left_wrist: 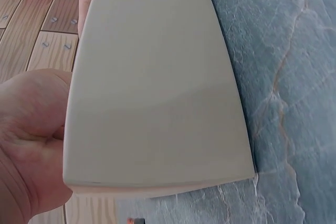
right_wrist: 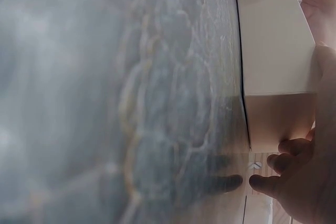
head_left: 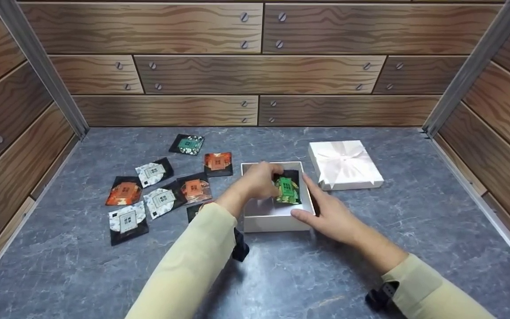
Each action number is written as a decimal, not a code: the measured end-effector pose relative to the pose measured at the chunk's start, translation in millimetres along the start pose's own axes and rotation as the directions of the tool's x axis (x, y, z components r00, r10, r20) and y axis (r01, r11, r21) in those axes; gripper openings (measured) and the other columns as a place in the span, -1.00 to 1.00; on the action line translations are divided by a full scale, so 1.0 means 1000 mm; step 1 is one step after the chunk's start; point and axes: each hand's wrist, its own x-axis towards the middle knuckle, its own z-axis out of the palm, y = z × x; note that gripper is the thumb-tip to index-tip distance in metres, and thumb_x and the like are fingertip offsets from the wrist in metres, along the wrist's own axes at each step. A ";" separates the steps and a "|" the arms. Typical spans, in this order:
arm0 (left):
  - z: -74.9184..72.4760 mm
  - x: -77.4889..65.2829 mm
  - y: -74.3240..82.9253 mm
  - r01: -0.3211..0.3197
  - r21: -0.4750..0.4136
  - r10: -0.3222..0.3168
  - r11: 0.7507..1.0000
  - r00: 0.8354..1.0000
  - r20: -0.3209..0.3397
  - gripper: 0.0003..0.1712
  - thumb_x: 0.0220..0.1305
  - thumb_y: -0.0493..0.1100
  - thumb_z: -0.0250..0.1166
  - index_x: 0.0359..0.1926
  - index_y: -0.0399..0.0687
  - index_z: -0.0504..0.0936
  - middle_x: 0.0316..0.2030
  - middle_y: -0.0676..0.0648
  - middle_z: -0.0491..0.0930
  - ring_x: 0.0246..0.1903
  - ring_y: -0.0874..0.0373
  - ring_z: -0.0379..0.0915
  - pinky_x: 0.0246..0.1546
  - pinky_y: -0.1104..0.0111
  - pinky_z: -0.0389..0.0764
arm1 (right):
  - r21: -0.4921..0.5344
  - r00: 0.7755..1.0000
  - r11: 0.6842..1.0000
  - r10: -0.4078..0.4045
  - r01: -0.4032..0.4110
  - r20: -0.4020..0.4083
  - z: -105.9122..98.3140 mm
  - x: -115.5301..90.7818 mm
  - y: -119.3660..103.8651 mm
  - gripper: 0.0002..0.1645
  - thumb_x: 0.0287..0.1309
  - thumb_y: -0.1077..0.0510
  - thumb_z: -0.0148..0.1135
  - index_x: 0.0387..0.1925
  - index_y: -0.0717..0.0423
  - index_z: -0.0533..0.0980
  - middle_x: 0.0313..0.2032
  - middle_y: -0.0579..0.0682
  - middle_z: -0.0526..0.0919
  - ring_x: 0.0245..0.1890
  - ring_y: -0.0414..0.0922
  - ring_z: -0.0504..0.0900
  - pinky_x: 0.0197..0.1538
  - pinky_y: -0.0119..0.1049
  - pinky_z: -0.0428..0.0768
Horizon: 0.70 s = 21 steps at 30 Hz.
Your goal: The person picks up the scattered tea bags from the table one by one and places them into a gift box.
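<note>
An open white box (head_left: 277, 223) sits on the grey marbled tabletop, with a green and black sachet (head_left: 287, 189) inside, toward its right wall. Reaching in from the left, my left hand (head_left: 261, 181) pinches the sachet's left edge between thumb and fingers. My right hand (head_left: 332, 212) holds the box at its right side, thumb at the front rim and fingers along the side wall. The left wrist view is mostly filled by the box's plain wall (left_wrist: 157, 87), with part of the left hand (left_wrist: 31, 140) behind it. In the right wrist view, fingers (right_wrist: 294, 156) touch the box.
A white lid (head_left: 348, 166) with a pale ribbon bow lies right of the box. Several sachets in orange, white and black, such as an orange one (head_left: 124, 190), are spread out at left, with a dark green one (head_left: 187, 144) farther back. Wood-patterned walls (head_left: 255, 75) surround the tabletop.
</note>
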 end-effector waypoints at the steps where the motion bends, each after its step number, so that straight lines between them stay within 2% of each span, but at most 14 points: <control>1: 0.000 0.000 0.000 -0.002 0.008 0.002 1.000 1.000 0.000 -0.34 0.08 -0.43 0.52 0.27 -0.28 0.66 0.11 -0.24 0.72 0.08 -0.10 0.62 0.27 0.17 0.56 | 0.000 1.000 1.000 -0.001 0.001 -0.001 0.000 0.000 0.000 0.22 0.36 -0.43 0.27 0.73 -0.03 -0.09 0.38 0.46 0.45 0.30 0.38 0.52 0.34 0.35 0.43; 7: 0.003 0.002 0.000 -0.004 0.088 0.005 0.996 1.000 -0.009 -0.43 0.07 -0.39 0.56 0.16 -0.27 0.71 0.03 -0.21 0.74 -0.01 -0.04 0.59 0.24 0.18 0.58 | 0.008 1.000 1.000 -0.011 0.011 -0.013 0.000 0.001 0.000 0.21 0.35 -0.41 0.29 0.73 -0.04 -0.06 0.36 0.44 0.48 0.29 0.35 0.54 0.35 0.31 0.45; 14: 0.005 0.001 0.001 0.015 0.178 -0.011 0.984 1.000 -0.018 -0.54 -0.02 -0.38 0.51 0.00 -0.28 0.75 -0.15 -0.16 0.76 -0.21 0.01 0.51 0.05 0.21 0.65 | 0.009 0.999 1.000 -0.027 0.027 -0.020 0.001 0.001 0.002 0.20 0.36 -0.40 0.30 0.73 -0.02 -0.06 0.38 0.43 0.47 0.30 0.35 0.53 0.35 0.31 0.45; 21: 0.004 0.000 0.005 0.023 0.218 -0.026 0.976 1.000 0.011 -0.56 0.01 -0.39 0.48 0.01 -0.29 0.77 -0.27 -0.10 0.70 -0.30 0.03 0.41 -0.06 0.21 0.63 | 0.013 1.000 1.000 -0.011 0.011 -0.014 0.000 0.002 0.001 0.23 0.33 -0.43 0.31 0.73 -0.07 -0.07 0.40 0.41 0.46 0.30 0.33 0.53 0.36 0.28 0.45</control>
